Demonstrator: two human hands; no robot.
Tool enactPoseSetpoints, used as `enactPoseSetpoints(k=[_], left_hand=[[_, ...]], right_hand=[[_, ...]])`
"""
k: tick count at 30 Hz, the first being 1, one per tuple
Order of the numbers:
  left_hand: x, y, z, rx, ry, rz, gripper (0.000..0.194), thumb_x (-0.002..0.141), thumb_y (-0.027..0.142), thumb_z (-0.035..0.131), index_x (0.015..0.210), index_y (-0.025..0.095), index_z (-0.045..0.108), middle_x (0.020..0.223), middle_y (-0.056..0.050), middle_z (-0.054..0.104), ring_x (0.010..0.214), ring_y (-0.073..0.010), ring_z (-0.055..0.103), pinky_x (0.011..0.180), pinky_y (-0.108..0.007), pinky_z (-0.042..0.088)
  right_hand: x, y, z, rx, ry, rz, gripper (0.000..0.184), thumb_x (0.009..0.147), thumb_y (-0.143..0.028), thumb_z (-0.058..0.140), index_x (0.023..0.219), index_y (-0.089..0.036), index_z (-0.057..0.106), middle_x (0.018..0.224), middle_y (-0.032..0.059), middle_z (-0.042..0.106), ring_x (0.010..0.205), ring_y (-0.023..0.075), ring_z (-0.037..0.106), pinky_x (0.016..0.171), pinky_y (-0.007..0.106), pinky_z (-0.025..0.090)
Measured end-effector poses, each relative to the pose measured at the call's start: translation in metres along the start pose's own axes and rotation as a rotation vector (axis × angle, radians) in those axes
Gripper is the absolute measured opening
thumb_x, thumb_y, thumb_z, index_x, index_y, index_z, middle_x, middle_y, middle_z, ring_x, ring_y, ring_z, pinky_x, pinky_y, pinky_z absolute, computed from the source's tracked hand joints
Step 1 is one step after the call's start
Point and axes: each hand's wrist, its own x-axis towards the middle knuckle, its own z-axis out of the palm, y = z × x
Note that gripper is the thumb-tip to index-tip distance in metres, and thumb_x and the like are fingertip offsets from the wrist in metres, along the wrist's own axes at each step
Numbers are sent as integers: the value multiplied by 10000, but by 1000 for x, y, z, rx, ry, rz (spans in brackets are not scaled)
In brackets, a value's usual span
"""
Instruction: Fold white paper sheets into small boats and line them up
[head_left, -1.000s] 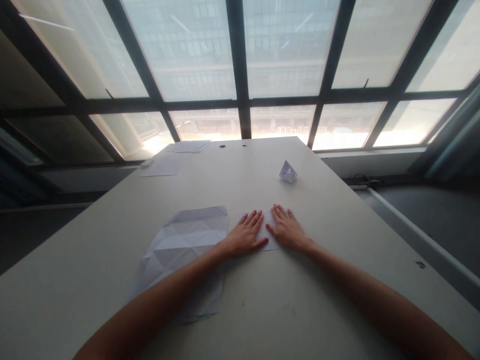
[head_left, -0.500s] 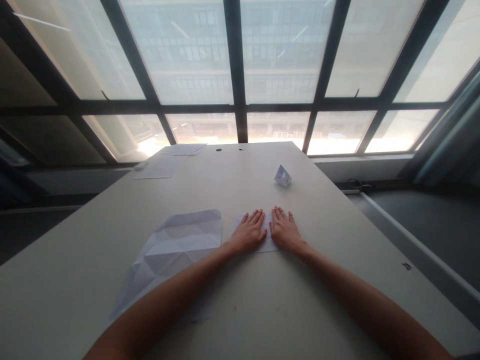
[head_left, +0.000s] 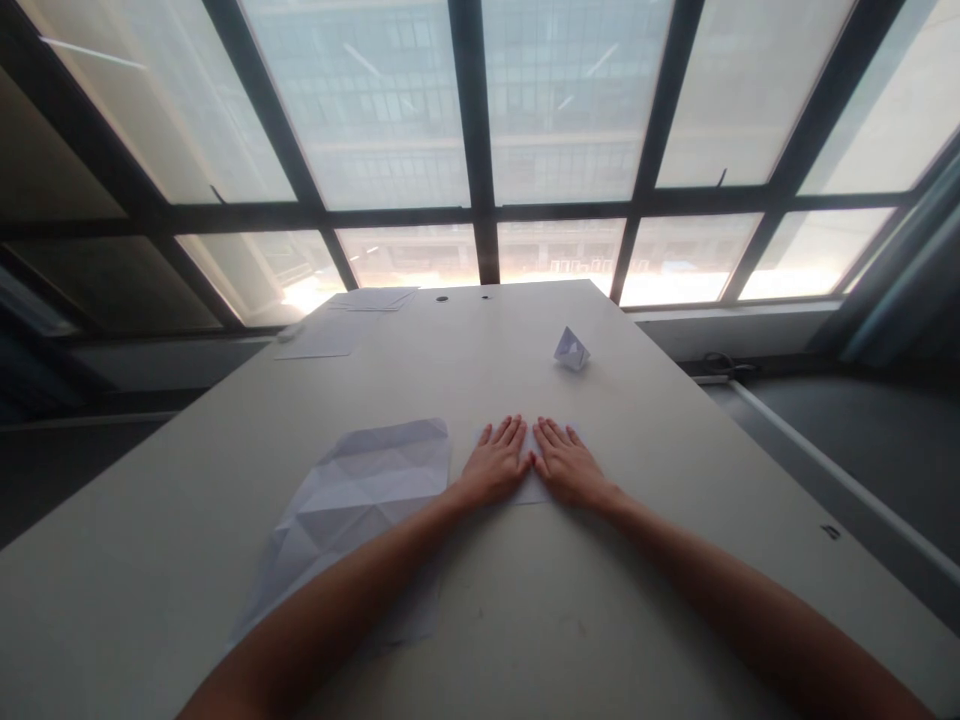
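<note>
Both palms lie flat on a small white sheet of paper (head_left: 532, 490) on the table, covering most of it. My left hand (head_left: 496, 462) has its fingers stretched forward over the paper's left half. Over the right half rests my right hand (head_left: 568, 464), also flat, its thumb meeting the left thumb or nearly so. Left of the hands, a large creased sheet of paper (head_left: 375, 468) spreads out, partly hidden under my left forearm. A folded paper shape with pointed corners (head_left: 571, 349) stands beyond my right hand.
Several flat white sheets (head_left: 322, 335) lie at the far left of the white table (head_left: 630, 620). A dark round hole (head_left: 442, 299) marks its far end. Behind it rise large framed windows, with a curtain (head_left: 900, 290) on the right.
My right hand has slid slightly left across the small paper, closing the gap to my left hand. The left hand stays in place. The view has shifted a little.
</note>
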Motion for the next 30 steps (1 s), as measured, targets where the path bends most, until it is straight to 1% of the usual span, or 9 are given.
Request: enactPoseSetpoints(k=[3,9,14,16,18,20,22,24,30], left_hand=[[-5,-9,0,8,11,-74,677,992,527,256,1541,131,261,1612,-143,219,1500,-267,168,1199,-480,117],[-11,-20,-4,32,-5,-207,682,984,481,274,1532,76,256,1598,-196,220,1498,-296,161,1194,-504,112],[-7,-20,-7,36,9,-292,686,979,454,302,1513,24,278,1593,-228,209,1499,-324,136,1189,-540,106],[-7,-17,-10,37,44,-206,629,981,378,314,1512,41,295,1599,-205,214,1504,-300,130,1200,-524,90],[-8,-11,-15,33,66,-33,566,984,296,308,1514,99,318,1601,-150,256,1503,-250,157,1215,-490,63],[-10,-5,-20,40,88,88,519,999,312,304,1491,164,378,1584,-113,316,1494,-243,195,1213,-514,1],[-12,0,-21,64,116,106,505,1012,413,310,1448,198,446,1570,-112,345,1489,-281,205,1183,-578,-82],[-12,1,-20,68,105,99,529,1013,466,303,1444,198,451,1571,-120,341,1488,-291,204,1177,-590,-90],[-6,-7,-9,-33,-42,111,576,1026,396,258,1514,96,314,1594,-155,268,1496,-223,191,1219,-444,124]], right_hand=[[-2,7,1,-9,3,80,647,984,-405,291,1532,-61,291,1604,154,219,1493,259,180,1206,479,118],[-1,21,4,-33,30,250,663,974,-403,300,1527,-39,280,1602,178,212,1494,276,163,1194,543,25],[0,31,5,-30,59,311,656,974,-389,295,1518,-22,288,1598,185,231,1489,284,174,1186,553,44],[1,32,5,-15,68,320,646,973,-388,307,1514,-36,304,1595,181,245,1486,284,181,1184,552,65],[1,32,5,1,74,321,634,970,-387,324,1506,-49,326,1591,183,261,1482,286,190,1180,554,83],[1,32,4,20,76,317,615,971,-381,338,1498,-66,345,1585,184,279,1480,287,194,1174,564,95],[1,32,3,41,82,313,590,975,-378,350,1488,-88,368,1579,185,297,1478,291,199,1169,574,103],[1,32,2,62,96,313,565,975,-378,375,1471,-108,397,1568,185,320,1472,299,212,1165,581,109],[3,38,2,163,267,268,500,909,-300,523,1380,-135,493,1409,168,512,1339,296,416,1149,530,232]])
